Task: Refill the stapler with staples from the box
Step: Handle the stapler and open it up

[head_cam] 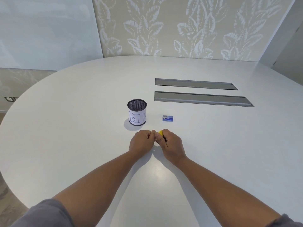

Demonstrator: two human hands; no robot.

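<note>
Both your hands are bunched together on the desk point(213, 145) just in front of you. Your right hand point(170, 145) has its grip curled around the yellow stapler point(161, 133); only a sliver of it shows between the knuckles. Your left hand point(142, 140) is curled tight against its end, fingertips pinching at it. Can't tell if the stapler is open or latched, since it's mostly hidden.

The staple box point(168, 118) sits beyond your right hand, apart from it, apparently closed and untouched. The mesh cup labelled "BIN" point(137, 114) stands to the box's left.

Risks, as I judge them:
- Spring-loaded top or pusher snaps back on your fingertips if the left pinch slips.
- Small plastic body twists out of the right grip if you pry too hard.
- Both hands are busy, so reaching for the box means letting go of one side and the stapler may close.
- Staple strip breaks if fished out roughly.
</note>
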